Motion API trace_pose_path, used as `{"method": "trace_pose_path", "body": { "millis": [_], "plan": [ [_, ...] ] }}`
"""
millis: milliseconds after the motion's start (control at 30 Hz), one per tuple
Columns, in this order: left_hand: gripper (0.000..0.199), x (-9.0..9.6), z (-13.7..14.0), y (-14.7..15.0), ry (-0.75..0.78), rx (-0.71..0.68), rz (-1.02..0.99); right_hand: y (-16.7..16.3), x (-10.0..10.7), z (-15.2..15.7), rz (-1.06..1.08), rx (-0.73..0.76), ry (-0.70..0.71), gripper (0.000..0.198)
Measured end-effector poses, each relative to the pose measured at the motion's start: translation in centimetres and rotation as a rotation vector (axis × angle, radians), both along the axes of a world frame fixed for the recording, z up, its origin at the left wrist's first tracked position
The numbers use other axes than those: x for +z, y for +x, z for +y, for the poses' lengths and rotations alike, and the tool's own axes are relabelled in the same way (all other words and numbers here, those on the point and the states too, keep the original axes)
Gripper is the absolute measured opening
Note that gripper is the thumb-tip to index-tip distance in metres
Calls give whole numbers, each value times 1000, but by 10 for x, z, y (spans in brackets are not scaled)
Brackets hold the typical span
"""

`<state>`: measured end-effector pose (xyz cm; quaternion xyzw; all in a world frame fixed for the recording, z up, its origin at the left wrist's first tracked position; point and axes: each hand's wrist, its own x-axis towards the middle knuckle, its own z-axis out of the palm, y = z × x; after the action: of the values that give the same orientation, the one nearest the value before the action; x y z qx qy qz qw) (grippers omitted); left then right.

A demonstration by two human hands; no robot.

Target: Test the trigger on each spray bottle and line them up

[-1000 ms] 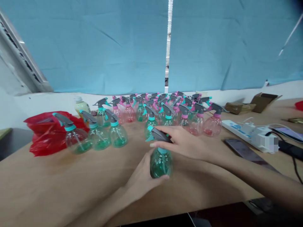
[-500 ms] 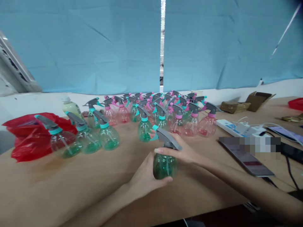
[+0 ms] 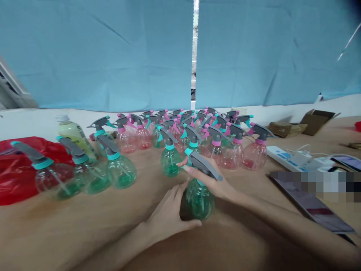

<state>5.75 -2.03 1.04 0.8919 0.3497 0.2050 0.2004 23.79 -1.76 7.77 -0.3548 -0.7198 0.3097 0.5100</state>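
Observation:
In front of me stands a green-tinted spray bottle (image 3: pixel 200 201) with a grey trigger head and turquoise nozzle and collar. My right hand (image 3: pixel 216 180) is wrapped round its head and neck, the fingers partly hidden behind the head. My left hand (image 3: pixel 166 210) curves beside the bottle's left side, thumb and fingers spread, a gap showing between palm and bottle. Whether its fingertips touch the bottle I cannot tell. Just behind is another green spray bottle (image 3: pixel 170 162). Three more green ones stand at the left, the nearest hand being my left; one is this spray bottle (image 3: pixel 122 173).
Several pink and green spray bottles (image 3: pixel 255 154) crowd the back of the table. A red plastic bag (image 3: pixel 17 177) and a pale yellow bottle (image 3: pixel 75 133) are at the left. Rightward lie a power strip (image 3: pixel 284 158), a dark phone (image 3: pixel 316 207) and open cardboard boxes (image 3: pixel 318 122).
My left hand has loosened from the bottle's body, leaving a gap. My right hand sits higher round the spray head. The view has shifted slightly closer to the table.

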Motion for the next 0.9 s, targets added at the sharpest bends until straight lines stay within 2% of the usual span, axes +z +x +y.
{"method": "trace_pose_path", "body": {
  "millis": [100,233,533,900],
  "plan": [
    [90,-5,7,-11,35,15,125,2,1,8,-5,9,-1,20],
    [88,-11,9,-21,99,4,190,4,0,17,11,34,0,16],
    [86,-15,8,-23,173,-5,176,5,0,21,-9,30,-2,14],
    [81,-14,8,-22,155,-13,172,5,-3,23,-53,-53,31,27]
  ]
}}
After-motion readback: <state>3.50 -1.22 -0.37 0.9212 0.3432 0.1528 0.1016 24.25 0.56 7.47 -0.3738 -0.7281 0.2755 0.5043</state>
